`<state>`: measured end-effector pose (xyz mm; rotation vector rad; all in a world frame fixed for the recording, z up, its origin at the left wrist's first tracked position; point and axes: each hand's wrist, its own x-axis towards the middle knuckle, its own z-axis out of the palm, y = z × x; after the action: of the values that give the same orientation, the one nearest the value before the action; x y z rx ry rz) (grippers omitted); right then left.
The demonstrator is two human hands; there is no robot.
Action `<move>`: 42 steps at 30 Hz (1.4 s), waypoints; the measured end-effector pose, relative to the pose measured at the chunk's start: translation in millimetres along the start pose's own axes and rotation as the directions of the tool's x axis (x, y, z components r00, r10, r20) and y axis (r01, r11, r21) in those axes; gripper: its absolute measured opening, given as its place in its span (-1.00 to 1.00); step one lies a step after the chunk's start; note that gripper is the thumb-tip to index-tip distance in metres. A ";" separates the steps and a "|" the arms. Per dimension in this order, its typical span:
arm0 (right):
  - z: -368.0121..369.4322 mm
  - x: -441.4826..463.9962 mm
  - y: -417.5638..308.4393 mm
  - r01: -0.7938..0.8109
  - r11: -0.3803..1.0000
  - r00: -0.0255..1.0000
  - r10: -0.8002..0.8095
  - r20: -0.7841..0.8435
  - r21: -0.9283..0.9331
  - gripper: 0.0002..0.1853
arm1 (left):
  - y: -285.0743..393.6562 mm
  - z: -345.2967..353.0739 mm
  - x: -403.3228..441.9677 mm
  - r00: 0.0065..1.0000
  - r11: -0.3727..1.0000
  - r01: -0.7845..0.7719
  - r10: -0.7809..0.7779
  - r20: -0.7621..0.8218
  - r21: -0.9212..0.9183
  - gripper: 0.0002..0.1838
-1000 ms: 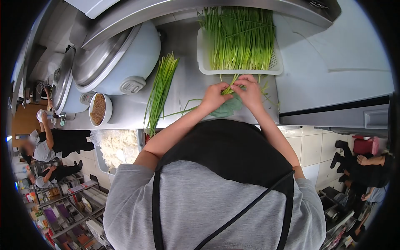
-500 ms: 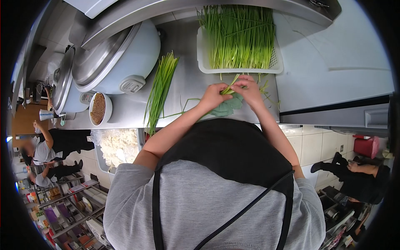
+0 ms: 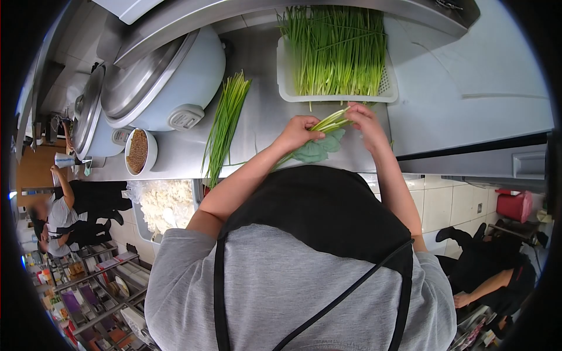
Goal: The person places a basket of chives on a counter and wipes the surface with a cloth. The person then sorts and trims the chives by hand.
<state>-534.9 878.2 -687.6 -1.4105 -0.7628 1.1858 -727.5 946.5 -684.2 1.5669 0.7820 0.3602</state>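
My left hand (image 3: 297, 133) is closed around a small bunch of garlic chives (image 3: 331, 123), whose pale stem ends point to the right. At those ends, the fingertips of my right hand (image 3: 367, 125) are pinched together on the stems. Below the bunch lies a crumpled grey-green cloth (image 3: 316, 150) on the steel counter (image 3: 263, 105). Left of my hands, a loose pile of chives (image 3: 227, 124) is laid lengthwise on the counter. Beyond my hands stands a white plastic basket (image 3: 339, 99) filled with long green chives (image 3: 336, 52).
Two large rice cookers (image 3: 170, 88) stand at the left, with a white bowl (image 3: 153, 153) of brown grains before them. A tub of white food (image 3: 167, 205) sits below the counter edge. A steel shelf (image 3: 234, 17) overhangs the back. Other people (image 3: 486, 275) are on both sides.
My right hand has moved right, away from my left hand, toward the stem ends. More of the held chives shows between the hands. Loose bits near the right hand are less visible.
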 end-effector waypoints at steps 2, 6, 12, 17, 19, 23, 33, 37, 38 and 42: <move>-4.9 -3.2 -4.9 -0.018 0.999 0.999 0.019 -0.026 0.039 -0.87 | -0.8 -0.6 1.0 1.000 1.000 0.005 -0.006 0.017 0.006 -0.84; -21.2 -7.8 -14.6 -0.020 0.995 0.994 0.031 -0.106 0.100 -0.86 | -1.7 -0.6 1.1 0.997 0.996 0.056 -0.053 0.051 -0.064 -0.85; -54.6 -5.4 -6.5 0.137 0.974 0.982 -0.158 -0.108 -0.181 -0.80 | 0.1 -5.7 -0.6 0.990 0.990 0.118 -0.111 0.086 -0.073 -0.70; -50.7 -14.4 -27.1 0.034 0.521 0.997 -0.074 -0.006 -0.853 -0.72 | 0.6 -6.3 1.0 0.988 0.989 0.123 -0.115 0.102 -0.078 -0.70; -31.4 -17.0 -27.3 0.028 0.490 0.996 -0.085 -0.016 -0.871 -0.70 | 1.5 -6.6 1.9 0.984 0.984 0.134 -0.118 0.134 -0.120 -0.70; 1.9 -12.2 -23.5 -0.023 0.991 0.991 0.040 0.124 -0.135 -0.66 | 10.1 -8.4 2.0 0.988 0.997 0.075 -0.069 0.138 -0.036 -0.71; 38.8 3.7 -45.3 0.380 0.892 0.917 -0.329 0.224 -0.244 -0.68 | 118.0 -100.4 -16.5 0.959 0.843 -0.279 0.217 -0.183 -0.461 -0.80; 58.8 0.3 -56.1 0.461 0.853 0.871 -0.382 0.308 -0.246 -0.69 | 125.3 -123.0 -32.9 0.931 0.737 -0.357 0.329 -0.157 -0.574 -0.79; 65.6 -0.1 -57.7 0.462 0.853 0.870 -0.382 0.312 -0.244 -0.69 | 123.8 -125.7 -34.3 0.924 0.693 -0.355 0.364 -0.121 -0.628 -0.79; 91.8 3.0 -51.0 0.474 0.870 0.781 -0.342 0.523 -0.138 -0.63 | 109.7 -127.9 -30.3 0.926 0.633 -0.332 0.359 -0.114 -0.699 -0.78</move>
<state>-612.3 921.1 -631.0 -1.0654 -1.5547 1.1176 -801.9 1024.1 -550.9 0.9540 0.2274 0.8141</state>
